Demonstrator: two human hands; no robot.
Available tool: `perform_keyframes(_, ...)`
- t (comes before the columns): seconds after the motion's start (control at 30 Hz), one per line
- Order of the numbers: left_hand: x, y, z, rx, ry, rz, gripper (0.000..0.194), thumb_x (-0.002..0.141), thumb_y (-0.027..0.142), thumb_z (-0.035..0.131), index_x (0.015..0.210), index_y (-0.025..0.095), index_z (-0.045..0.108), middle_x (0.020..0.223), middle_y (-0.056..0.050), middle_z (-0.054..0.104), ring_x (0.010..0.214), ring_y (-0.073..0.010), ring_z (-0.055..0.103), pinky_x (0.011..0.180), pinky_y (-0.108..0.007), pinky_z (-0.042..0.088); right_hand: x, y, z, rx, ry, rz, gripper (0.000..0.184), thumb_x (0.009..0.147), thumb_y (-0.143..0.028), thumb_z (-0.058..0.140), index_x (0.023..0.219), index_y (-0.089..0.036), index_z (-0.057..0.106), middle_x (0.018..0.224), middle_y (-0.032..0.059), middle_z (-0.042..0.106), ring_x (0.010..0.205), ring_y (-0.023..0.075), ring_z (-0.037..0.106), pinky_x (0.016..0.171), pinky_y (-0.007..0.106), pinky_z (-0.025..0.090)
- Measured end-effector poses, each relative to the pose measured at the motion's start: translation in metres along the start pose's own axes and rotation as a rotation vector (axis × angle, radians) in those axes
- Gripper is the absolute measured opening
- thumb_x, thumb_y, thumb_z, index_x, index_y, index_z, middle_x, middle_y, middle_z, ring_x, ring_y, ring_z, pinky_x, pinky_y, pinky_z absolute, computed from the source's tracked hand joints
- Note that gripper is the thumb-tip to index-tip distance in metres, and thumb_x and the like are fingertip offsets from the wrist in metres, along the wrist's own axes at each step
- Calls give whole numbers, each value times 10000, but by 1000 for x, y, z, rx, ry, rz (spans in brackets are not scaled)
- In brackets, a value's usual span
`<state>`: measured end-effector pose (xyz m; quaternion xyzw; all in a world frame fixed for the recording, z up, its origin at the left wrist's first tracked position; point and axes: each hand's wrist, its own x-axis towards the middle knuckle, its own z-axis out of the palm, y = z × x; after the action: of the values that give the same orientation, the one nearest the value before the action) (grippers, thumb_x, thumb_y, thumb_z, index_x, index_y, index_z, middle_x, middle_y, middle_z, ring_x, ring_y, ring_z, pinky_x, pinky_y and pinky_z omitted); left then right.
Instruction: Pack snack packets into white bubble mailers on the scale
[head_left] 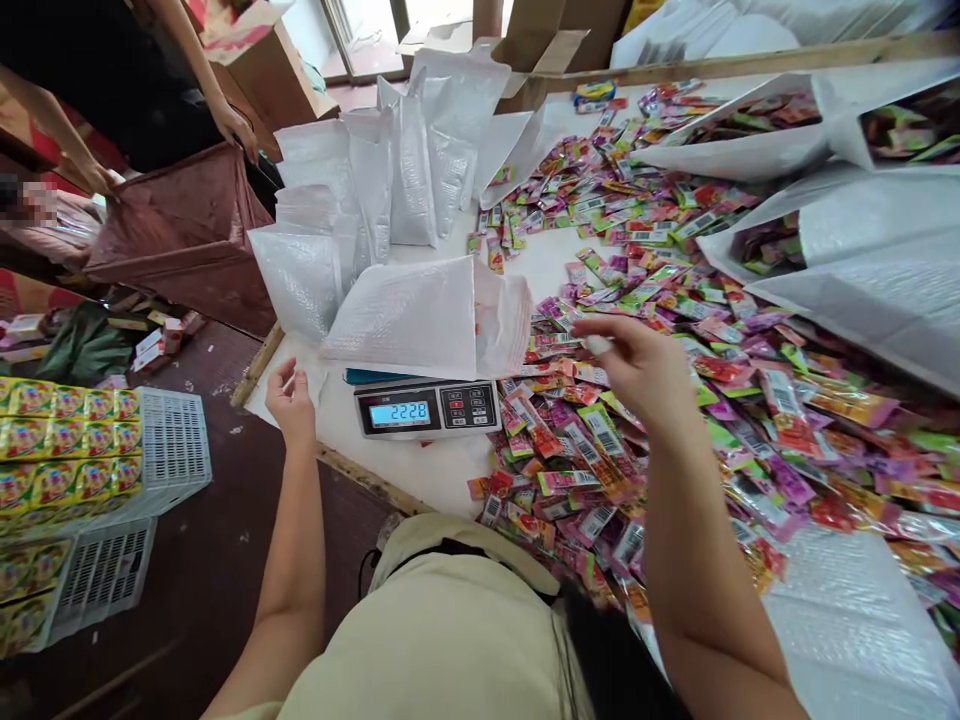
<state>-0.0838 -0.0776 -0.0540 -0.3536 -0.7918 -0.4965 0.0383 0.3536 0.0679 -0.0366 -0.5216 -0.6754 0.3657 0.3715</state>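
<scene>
A white bubble mailer [409,312] lies on the digital scale [427,408], its open end facing right. The scale's lit display reads 2228. My left hand [291,398] is held left of the scale, fingers loosely curled and apart, with nothing in it. To the right of the mailer's mouth is my right hand [634,365], above a spread of small colourful snack packets [592,440]. Its fingers point left, slightly apart, and nothing shows between them. Something white covers the thumb tip.
Filled white mailers [412,170] stand at the back of the table. More open mailers [885,250] holding packets lie at right. Another person [232,120] holds a brown sack [180,230] at the left. Plastic crates [176,435] of yellow boxes stand on the floor.
</scene>
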Motion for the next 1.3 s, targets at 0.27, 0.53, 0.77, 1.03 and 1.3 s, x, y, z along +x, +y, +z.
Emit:
perform_keyframes(0.27,-5,-1,20,-65,-13,-48,269,876,273,627,1114,158,675,1155,-121,701,1063,-205,663,987,-360,523,-38,34,-28,50,107,212,242,808,-387,639,932,-225,767,864,87,750,733,207,675,652,348,528)
perform_keyframes(0.53,-1,-1,22,-120,-37,-22,287,881,324,647,1121,168,664,1154,-117,692,1069,-210,657,964,-348,513,-19,8,1,90,18,90,255,863,-409,614,937,-212,757,800,50,710,643,169,611,598,310,482)
perform_keyframes(0.77,20,7,57,-112,-112,-256,140,902,285,622,893,149,651,856,-46,637,872,-170,614,872,-278,471,24,-106,92,-31,-247,-45,400,859,-256,680,1234,-131,621,1052,128,729,911,238,671,832,364,522)
perform_keyframes(1.03,-21,-18,10,-392,155,-624,109,844,256,537,935,199,525,838,15,537,650,-78,513,650,-206,413,56,-269,198,-15,-570,-915,422,962,-56,431,1334,-201,564,1281,23,686,1154,145,617,964,250,456)
perform_keyframes(1.3,3,-69,-24,40,-3,-508,327,810,386,634,1056,210,509,806,-7,567,783,-176,635,752,-315,515,69,-321,308,-189,-643,-1112,341,999,-83,397,1222,-135,650,1259,88,707,1204,236,647,1004,390,494)
